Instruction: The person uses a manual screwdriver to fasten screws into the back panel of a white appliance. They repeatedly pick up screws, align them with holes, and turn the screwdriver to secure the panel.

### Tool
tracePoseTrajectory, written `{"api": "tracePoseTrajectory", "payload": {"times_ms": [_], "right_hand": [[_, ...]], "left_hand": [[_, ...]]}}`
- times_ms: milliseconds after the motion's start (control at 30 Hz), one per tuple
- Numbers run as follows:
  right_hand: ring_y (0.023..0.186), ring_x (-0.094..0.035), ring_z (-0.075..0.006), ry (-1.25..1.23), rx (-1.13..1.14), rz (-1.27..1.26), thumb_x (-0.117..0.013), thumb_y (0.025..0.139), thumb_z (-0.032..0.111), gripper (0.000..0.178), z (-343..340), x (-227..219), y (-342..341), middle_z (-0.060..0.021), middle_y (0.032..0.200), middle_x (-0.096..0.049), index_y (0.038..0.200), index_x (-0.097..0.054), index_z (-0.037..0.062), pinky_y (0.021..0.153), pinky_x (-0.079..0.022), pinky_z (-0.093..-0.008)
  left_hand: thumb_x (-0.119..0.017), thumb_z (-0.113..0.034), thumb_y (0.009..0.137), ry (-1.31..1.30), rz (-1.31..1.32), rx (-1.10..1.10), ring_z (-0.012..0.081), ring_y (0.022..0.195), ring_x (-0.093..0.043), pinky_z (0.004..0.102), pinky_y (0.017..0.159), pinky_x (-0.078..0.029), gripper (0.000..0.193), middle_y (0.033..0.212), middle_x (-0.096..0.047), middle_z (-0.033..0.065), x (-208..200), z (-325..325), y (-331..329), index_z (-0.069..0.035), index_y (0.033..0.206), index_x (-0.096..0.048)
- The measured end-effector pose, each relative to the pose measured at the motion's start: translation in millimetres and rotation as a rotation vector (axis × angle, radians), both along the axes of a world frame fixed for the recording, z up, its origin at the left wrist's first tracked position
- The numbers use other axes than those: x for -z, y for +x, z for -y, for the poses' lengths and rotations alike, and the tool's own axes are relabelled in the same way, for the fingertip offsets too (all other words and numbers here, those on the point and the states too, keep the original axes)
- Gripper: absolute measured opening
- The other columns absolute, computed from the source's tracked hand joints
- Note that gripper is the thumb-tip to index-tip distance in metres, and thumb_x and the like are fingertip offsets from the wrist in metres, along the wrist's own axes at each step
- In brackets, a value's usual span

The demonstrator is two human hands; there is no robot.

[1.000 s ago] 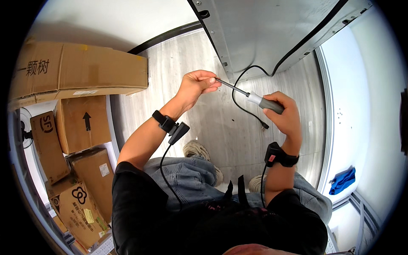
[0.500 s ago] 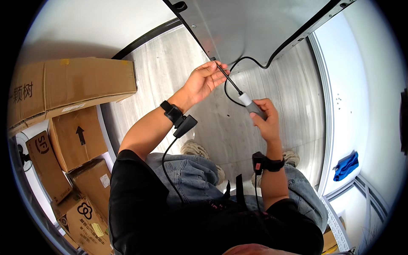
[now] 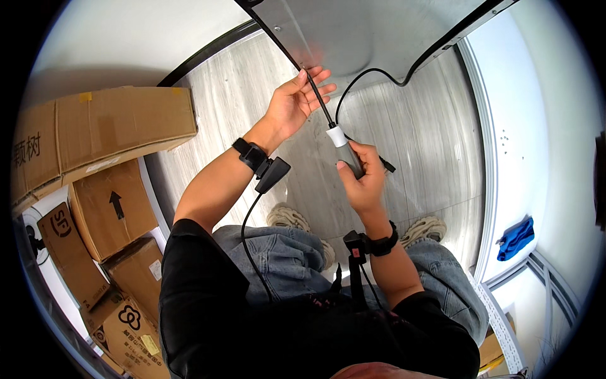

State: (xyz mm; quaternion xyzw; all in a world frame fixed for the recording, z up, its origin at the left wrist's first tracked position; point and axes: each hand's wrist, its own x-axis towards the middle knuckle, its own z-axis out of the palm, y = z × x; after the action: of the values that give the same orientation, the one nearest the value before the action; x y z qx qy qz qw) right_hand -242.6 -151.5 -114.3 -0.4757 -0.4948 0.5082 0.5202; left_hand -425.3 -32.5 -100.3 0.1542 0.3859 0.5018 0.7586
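My right hand (image 3: 363,180) is closed round the grey and white handle of a screwdriver (image 3: 346,151). Its long black shaft slants up and left to the lower edge of a grey metal panel (image 3: 353,38). My left hand (image 3: 297,104) is beside the shaft near its tip, palm up, thumb along one side and fingers spread behind it. The tip and whatever it meets at the panel edge are too small to make out. A black cable (image 3: 372,69) curves from the panel's edge down behind the screwdriver, and a plug-like end (image 3: 390,168) shows beyond my right hand.
Cardboard boxes (image 3: 126,126) are stacked along the left. A blue cloth-like item (image 3: 516,240) lies by the white wall at right. Below my hands are the grey wood-look floor (image 3: 429,139) and my shoes (image 3: 424,228). Cabled black devices (image 3: 252,158) are strapped to both wrists.
The screwdriver and my right hand have shifted left and slightly up, the shaft now steeper. My left hand has moved up a little. The cable's plug-like end has come into sight.
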Motion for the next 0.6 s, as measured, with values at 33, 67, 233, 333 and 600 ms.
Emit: {"api": "tracePoseTrajectory", "payload": {"times_ms": [33, 67, 233, 333, 600], "right_hand": [[0.068, -0.052, -0.0088, -0.013, 0.008, 0.002, -0.066, 0.077, 0.002, 0.032, 0.7, -0.4, -2.0, -0.0048, 0.082, -0.058, 0.107, -0.054, -0.0010, 0.060, -0.043, -0.0237], [0.067, -0.052, -0.0088, -0.001, 0.011, 0.009, -0.066, 0.077, 0.002, 0.032, 1.0, -0.7, -3.2, -0.0048, 0.081, -0.058, 0.107, -0.054, -0.0011, 0.060, -0.043, -0.0235], [0.065, -0.051, -0.0086, 0.026, 0.025, -0.005, -0.065, 0.078, 0.001, 0.032, 0.9, -5.1, -5.9, -0.0048, 0.079, -0.057, 0.108, -0.054, -0.0013, 0.058, -0.042, -0.0232], [0.066, -0.051, -0.0085, 0.014, 0.023, 0.007, -0.064, 0.078, 0.001, 0.032, -0.2, -7.3, -5.9, -0.0047, 0.079, -0.057, 0.108, -0.053, -0.0016, 0.058, -0.042, -0.0231], [0.067, -0.054, -0.0099, -0.028, 0.028, 0.018, -0.066, 0.076, 0.001, 0.035, -1.8, -20.7, -11.4, -0.0074, 0.084, -0.058, 0.108, -0.050, -0.0014, 0.059, -0.044, -0.0248]], "left_hand": [[-0.051, -0.033, 0.094, 0.000, 0.001, -0.001, 0.0316, 0.111, -0.057, 0.0400, 0.092, -0.048, 0.041, 0.124, -0.057, 0.0125, 1.2, -0.3, 0.4, -0.002, 0.121, -0.051], [-0.052, -0.033, 0.093, 0.001, 0.005, 0.002, 0.0316, 0.111, -0.057, 0.0399, 0.092, -0.048, 0.041, 0.124, -0.057, 0.0127, 2.1, -0.4, 0.0, -0.002, 0.120, -0.051], [-0.051, -0.036, 0.093, 0.014, 0.022, 0.025, 0.0314, 0.111, -0.058, 0.0395, 0.091, -0.048, 0.042, 0.125, -0.057, 0.0135, 1.7, 0.0, -2.6, -0.003, 0.120, -0.052], [-0.049, -0.036, 0.094, 0.004, -0.007, 0.018, 0.0309, 0.111, -0.058, 0.0389, 0.091, -0.048, 0.042, 0.125, -0.057, 0.0135, -1.5, 0.1, -0.6, -0.003, 0.120, -0.052], [-0.043, -0.037, 0.097, -0.040, -0.087, 0.012, 0.0280, 0.110, -0.058, 0.0368, 0.090, -0.049, 0.042, 0.124, -0.057, 0.0131, -13.9, -1.0, 6.0, -0.003, 0.121, -0.051]]}}
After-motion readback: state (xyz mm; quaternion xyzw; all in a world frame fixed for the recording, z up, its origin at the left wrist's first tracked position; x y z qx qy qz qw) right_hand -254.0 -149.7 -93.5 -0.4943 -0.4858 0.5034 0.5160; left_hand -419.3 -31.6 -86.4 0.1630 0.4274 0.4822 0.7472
